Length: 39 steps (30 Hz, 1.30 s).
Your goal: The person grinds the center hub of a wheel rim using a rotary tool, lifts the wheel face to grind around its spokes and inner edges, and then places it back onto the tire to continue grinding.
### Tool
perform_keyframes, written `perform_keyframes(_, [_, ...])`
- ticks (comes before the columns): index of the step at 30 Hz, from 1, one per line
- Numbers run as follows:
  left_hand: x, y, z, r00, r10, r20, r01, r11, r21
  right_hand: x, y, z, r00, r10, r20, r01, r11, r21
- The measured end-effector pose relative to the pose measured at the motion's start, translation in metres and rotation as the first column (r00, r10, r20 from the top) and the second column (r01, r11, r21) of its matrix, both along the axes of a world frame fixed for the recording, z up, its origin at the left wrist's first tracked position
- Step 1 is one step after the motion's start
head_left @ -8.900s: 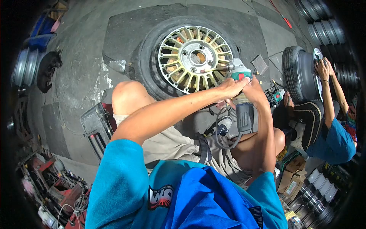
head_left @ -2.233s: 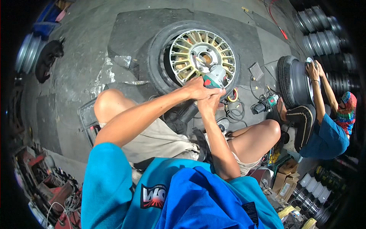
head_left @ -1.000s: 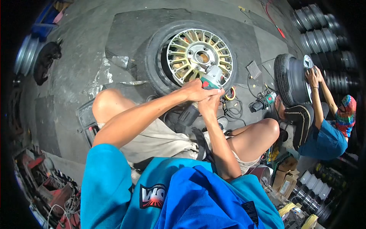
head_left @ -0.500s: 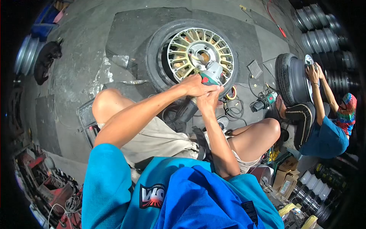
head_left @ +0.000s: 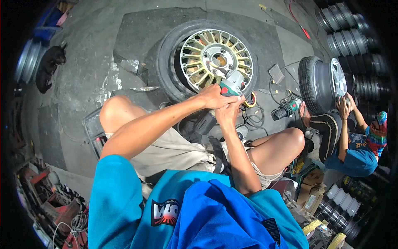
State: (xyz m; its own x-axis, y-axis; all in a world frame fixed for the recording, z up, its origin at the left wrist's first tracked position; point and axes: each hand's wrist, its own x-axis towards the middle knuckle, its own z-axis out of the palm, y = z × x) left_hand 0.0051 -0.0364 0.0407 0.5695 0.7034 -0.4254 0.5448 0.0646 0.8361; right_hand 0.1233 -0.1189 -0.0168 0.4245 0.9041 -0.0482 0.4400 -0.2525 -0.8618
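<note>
An angle grinder point(head_left: 233, 81) with a grey head and green body is held in both my hands, its head over the near edge of a multi-spoke wheel rim point(head_left: 204, 66). My left hand point(head_left: 212, 97) is closed around the grinder's green body. Close beside it, my right hand point(head_left: 228, 111) is closed on the same tool, its fingers partly hidden. The rim lies face up on a tire point(head_left: 166, 66) on the floor. Whether the disc touches the spokes is hidden by the grinder head.
A co-worker point(head_left: 352, 149) sits at the right with both hands at another rim point(head_left: 338, 76), beside an upright tire point(head_left: 311, 83). A second grinder point(head_left: 288, 108), a tape roll point(head_left: 251, 100) and cables lie nearby. Stacked rims point(head_left: 346, 41) line the right side; a black dog-like shape point(head_left: 52, 66) lies left.
My grinder and hands have shifted very slightly on the rim. The co-worker's hands have moved down from the upper part of their rim to its lower edge, and their body has turned.
</note>
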Motion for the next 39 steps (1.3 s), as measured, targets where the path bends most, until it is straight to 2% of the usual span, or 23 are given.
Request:
perform_keyframes(2, [-0.001,0.0,0.002,0.999,0.031,0.032,-0.031,1.0,-0.003,0.003,-0.001,0.007,0.998,0.065,-0.024,-0.065,0.998,0.016])
perform_keyframes(5, [0.001,-0.002,-0.004,0.998,0.029,0.063,-0.026,0.999,-0.043,0.004,-0.001,0.002,0.998,0.062,-0.01,-0.061,0.998,0.033])
perform_keyframes(7, [0.001,0.003,-0.001,0.994,-0.03,-0.105,0.024,0.998,-0.061,-0.001,-0.002,0.006,0.999,0.04,-0.023,-0.04,0.999,0.011])
perform_keyframes(8, [-0.001,0.001,0.001,0.994,-0.028,-0.107,0.022,0.998,-0.061,-0.002,-0.001,0.008,0.999,0.019,-0.032,-0.02,1.0,-0.009])
perform_keyframes(10, [-0.002,-0.005,0.001,1.0,0.022,0.015,-0.021,0.998,-0.052,0.0,-0.004,0.007,0.999,0.039,-0.016,-0.039,0.998,0.041])
perform_keyframes(11, [0.0,-0.004,-0.002,1.0,0.021,0.016,-0.02,0.999,-0.051,0.0,-0.005,0.005,0.998,0.058,0.001,-0.057,0.994,0.089])
perform_keyframes(14, [0.006,0.001,-0.016,0.996,-0.004,0.092,0.006,1.0,-0.02,0.003,-0.001,-0.003,1.0,0.005,-0.005,-0.005,0.999,0.052])
perform_keyframes(16, [0.008,0.005,-0.015,0.992,-0.058,-0.11,0.049,0.995,-0.087,0.007,-0.002,-0.005,0.999,0.03,0.015,-0.031,0.998,0.06])
perform_keyframes(17, [0.008,0.002,-0.016,0.992,-0.059,-0.109,0.049,0.995,-0.087,0.009,-0.002,-0.006,0.998,0.051,0.036,-0.053,0.996,0.069])
perform_keyframes(19, [0.006,-0.007,-0.015,0.981,0.089,0.172,-0.093,0.996,0.015,0.007,-0.001,0.002,0.997,0.052,0.05,-0.055,0.996,0.076])
perform_keyframes(20, [0.007,-0.005,-0.015,0.981,0.086,0.172,-0.09,0.996,0.014,0.005,-0.002,0.006,0.997,0.053,0.061,-0.058,0.995,0.083])
perform_keyframes(21, [0.006,0.0,-0.015,0.996,0.06,0.068,-0.061,0.998,0.008,0.001,0.0,0.01,0.997,0.053,0.058,-0.058,0.995,0.082])
perform_keyframes(22, [0.004,0.005,-0.015,0.999,0.036,-0.038,-0.036,0.999,-0.002,-0.003,0.004,0.015,1.0,0.016,0.02,-0.016,1.0,0.006])
perform_keyframes(23, [0.004,0.011,-0.019,0.995,0.003,-0.098,-0.008,0.999,-0.046,-0.006,0.007,0.017,1.0,-0.023,-0.014,0.021,0.997,-0.071])
perform_keyframes(24, [0.001,0.01,-0.01,0.995,0.004,-0.099,-0.009,0.999,-0.047,-0.009,0.007,0.018,1.0,-0.021,-0.015,0.02,0.997,-0.073])
perform_keyframes(26, [-0.008,0.009,0.019,0.997,0.034,0.074,-0.032,0.999,-0.037,-0.012,0.008,0.019,0.993,-0.021,0.115,0.024,0.999,-0.026])
perform_keyframes(30, [-0.005,0.008,0.004,0.995,0.065,0.073,-0.063,0.997,-0.034,-0.005,0.014,0.007,0.999,0.034,0.024,-0.036,0.998,0.052])
perform_keyframes(35, [-0.001,0.021,-0.02,0.998,0.07,-0.006,-0.07,0.997,-0.024,-0.005,0.024,0.009,0.997,0.061,0.038,-0.061,0.998,0.008])
perform_keyframes(38, [0.006,0.02,-0.039,0.998,0.069,0.0,-0.069,0.997,-0.042,-0.003,0.022,0.019,0.999,0.032,-0.002,-0.032,0.998,-0.051])
perform_keyframes(39, [0.01,0.013,-0.044,0.99,0.109,0.087,-0.108,0.994,-0.022,0.0,0.018,0.021,0.998,0.044,0.042,-0.042,0.998,-0.052])
